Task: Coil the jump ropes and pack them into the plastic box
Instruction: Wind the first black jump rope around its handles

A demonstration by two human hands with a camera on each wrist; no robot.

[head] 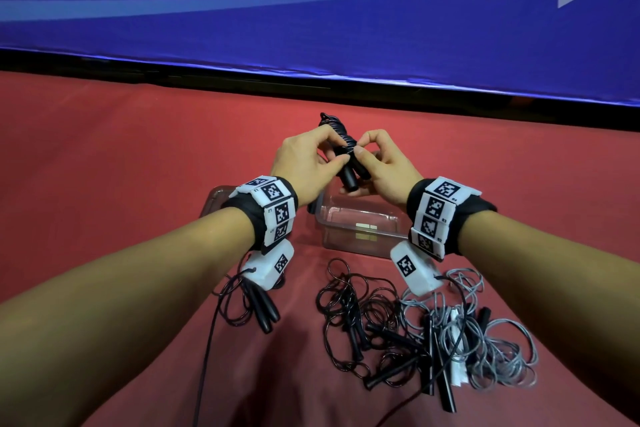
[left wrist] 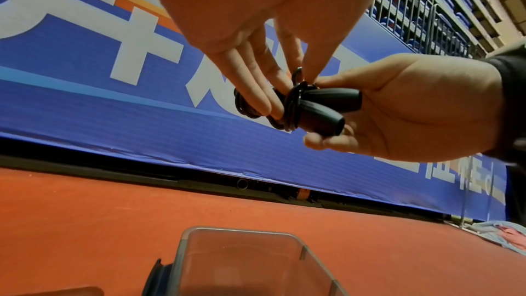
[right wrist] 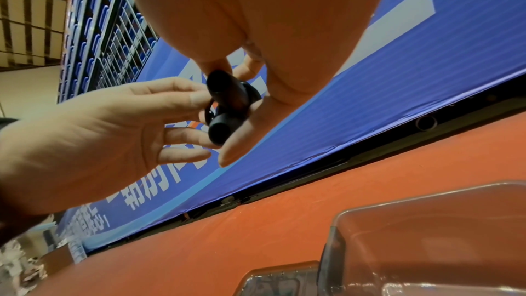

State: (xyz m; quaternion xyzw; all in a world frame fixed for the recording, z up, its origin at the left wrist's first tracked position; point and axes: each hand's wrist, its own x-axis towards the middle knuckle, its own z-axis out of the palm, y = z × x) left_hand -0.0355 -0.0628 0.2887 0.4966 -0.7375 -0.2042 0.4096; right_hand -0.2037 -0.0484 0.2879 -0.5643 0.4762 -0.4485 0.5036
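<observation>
1. A loose black jump rope with black handles (head: 258, 308) lies at left on the red floor mat (head: 104, 166).
2. Both hands, left (head: 304, 163) and right (head: 381, 168), pinch a coiled black jump rope (head: 341, 142) above the clear plastic box (head: 360, 218).
3. Tangled black and grey ropes (head: 433, 333) lie at right, before a blue banner (head: 311, 28).

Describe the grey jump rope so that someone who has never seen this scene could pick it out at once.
Start from the clear plastic box on the red floor, below the two raised hands. Nearer the person lies a heap of loose ropes; the grey jump rope is the tangle at its right end, beside the right forearm. It alone has a pale grey cord; the black ropes to its left are all dark.
</observation>
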